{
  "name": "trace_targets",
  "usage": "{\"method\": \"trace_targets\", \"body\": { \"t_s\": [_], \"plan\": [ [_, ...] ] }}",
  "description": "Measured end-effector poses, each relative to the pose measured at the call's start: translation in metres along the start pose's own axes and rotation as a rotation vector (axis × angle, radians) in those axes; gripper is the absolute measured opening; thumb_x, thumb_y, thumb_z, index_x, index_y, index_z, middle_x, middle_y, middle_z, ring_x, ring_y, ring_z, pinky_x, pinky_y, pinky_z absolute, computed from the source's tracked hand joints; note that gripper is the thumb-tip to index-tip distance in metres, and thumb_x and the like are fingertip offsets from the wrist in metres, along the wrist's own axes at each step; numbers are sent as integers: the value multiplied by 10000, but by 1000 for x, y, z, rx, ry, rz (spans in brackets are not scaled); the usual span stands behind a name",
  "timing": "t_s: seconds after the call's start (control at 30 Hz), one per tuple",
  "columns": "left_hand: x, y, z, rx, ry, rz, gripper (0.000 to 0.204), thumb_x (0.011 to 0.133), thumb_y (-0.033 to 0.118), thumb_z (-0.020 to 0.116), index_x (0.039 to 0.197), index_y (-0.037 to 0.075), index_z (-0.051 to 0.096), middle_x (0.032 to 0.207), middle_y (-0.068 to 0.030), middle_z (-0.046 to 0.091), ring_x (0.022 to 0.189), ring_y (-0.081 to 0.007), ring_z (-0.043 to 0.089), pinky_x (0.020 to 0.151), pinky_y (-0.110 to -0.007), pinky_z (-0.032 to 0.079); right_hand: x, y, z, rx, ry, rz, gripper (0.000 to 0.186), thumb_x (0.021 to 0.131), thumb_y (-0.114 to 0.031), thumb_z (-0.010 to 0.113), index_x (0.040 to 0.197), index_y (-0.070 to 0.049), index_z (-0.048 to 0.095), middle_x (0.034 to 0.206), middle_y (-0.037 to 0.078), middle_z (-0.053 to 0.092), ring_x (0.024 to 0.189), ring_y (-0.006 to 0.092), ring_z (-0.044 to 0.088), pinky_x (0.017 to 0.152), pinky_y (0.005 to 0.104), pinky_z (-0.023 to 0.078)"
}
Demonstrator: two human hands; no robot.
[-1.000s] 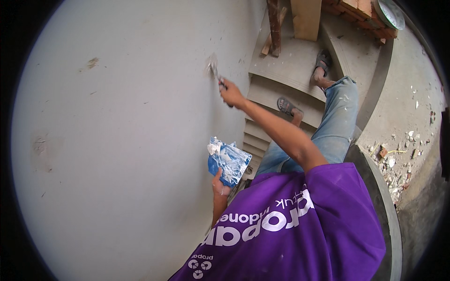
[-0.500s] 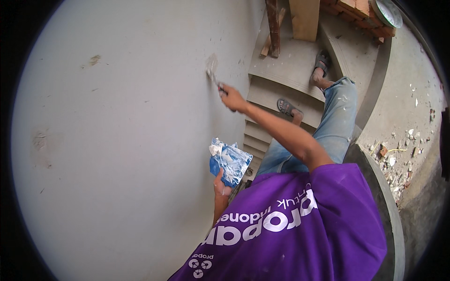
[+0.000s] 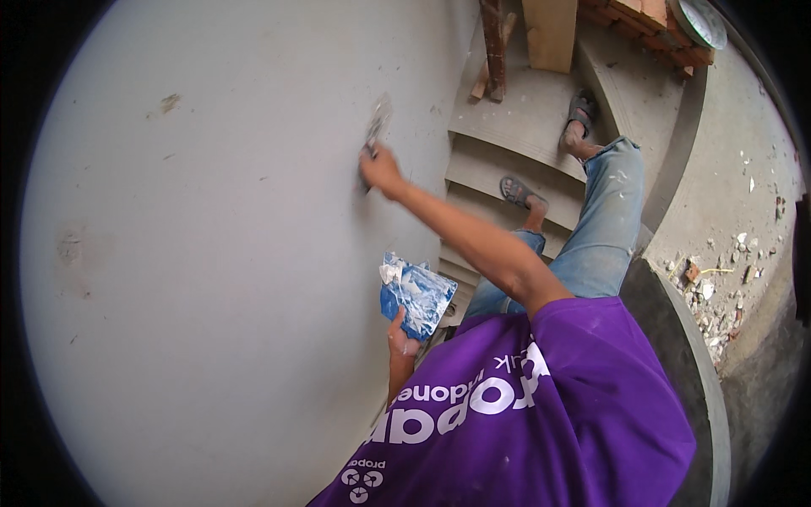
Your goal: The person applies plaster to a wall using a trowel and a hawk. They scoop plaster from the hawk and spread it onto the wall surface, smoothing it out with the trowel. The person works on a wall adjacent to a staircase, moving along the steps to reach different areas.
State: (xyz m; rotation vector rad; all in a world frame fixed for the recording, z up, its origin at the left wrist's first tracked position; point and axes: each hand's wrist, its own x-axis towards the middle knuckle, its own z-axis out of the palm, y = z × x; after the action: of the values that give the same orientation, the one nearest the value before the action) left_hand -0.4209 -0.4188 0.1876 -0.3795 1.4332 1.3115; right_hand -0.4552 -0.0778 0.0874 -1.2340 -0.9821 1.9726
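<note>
My right hand (image 3: 383, 172) is closed round the handle of a putty knife (image 3: 370, 149), held up to the pale grey wall (image 3: 228, 279). Just above the blade, a damp-looking smear of filler (image 3: 383, 111) marks the wall. Lower down, my left hand (image 3: 404, 338) grips a blue plate (image 3: 427, 300) by its near edge, thumb on top. White putty (image 3: 391, 272) coats much of the plate, with a thicker lump at its left corner. The knife's blade is thin and partly blurred.
Concrete stairs (image 3: 498, 135) curve beside the wall, with my sandalled feet on the treads. Wooden boards (image 3: 549, 38) and stacked bricks (image 3: 646, 21) with a metal basin (image 3: 699, 24) stand at the top. Rubble (image 3: 710, 291) litters the ground on the right, beyond a low curved edge.
My right hand has moved left and slightly down along the wall with the putty knife, its wrist turned. The left hand and plate have barely shifted.
</note>
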Motion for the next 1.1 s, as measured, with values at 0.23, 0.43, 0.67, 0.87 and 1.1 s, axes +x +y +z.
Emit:
{"method": "trace_targets", "body": {
  "t_s": [0.23, 0.43, 0.67, 0.87, 1.1],
  "plan": [
    [-10, -11, -5, -64, 29, 9, 531, 947, 206, 541, 1409, 14, 363, 1363, -171, 500, 1225, -344, 514, 1035, -489, 416, -78, 35, -44, 163, -214, 247, 326, 921, -125, 516, 1238, -51, 535, 836, 72, 590, 735, 142, 578, 633, 304, 524],
    [-5, 1, 14, -18, 8, 14, 545, 947, 206, 542, 1418, 15, 346, 1372, -173, 490, 1235, -358, 503, 1039, -508, 409, 25, 50, -74, -93, 155, -179, 344, 878, -122, 529, 1210, -44, 577, 765, 66, 603, 688, 138, 532, 664, 322, 462],
    [-10, -9, 0, -67, 27, 5, 547, 946, 197, 539, 1421, 12, 340, 1381, -174, 482, 1244, -362, 495, 1051, -511, 395, -42, 87, -46, -72, -17, -128, 360, 892, -123, 524, 1241, -56, 576, 830, 71, 621, 718, 138, 549, 666, 313, 471],
    [-12, -7, 5, -72, 26, 10, 543, 944, 195, 543, 1418, 15, 350, 1383, -173, 481, 1248, -361, 491, 1054, -508, 393, 18, 48, -76, -22, -11, -13, 287, 887, -118, 529, 1159, -37, 573, 799, 46, 597, 710, 116, 528, 653, 295, 459],
    [-18, -18, 3, -139, 63, 17, 540, 943, 187, 548, 1415, 14, 351, 1383, -173, 481, 1252, -362, 488, 1059, -517, 386, -59, 54, -66, 10, -329, 243, 289, 898, -136, 523, 1179, -79, 562, 868, 50, 583, 751, 133, 540, 609, 293, 485]
  ]
}}
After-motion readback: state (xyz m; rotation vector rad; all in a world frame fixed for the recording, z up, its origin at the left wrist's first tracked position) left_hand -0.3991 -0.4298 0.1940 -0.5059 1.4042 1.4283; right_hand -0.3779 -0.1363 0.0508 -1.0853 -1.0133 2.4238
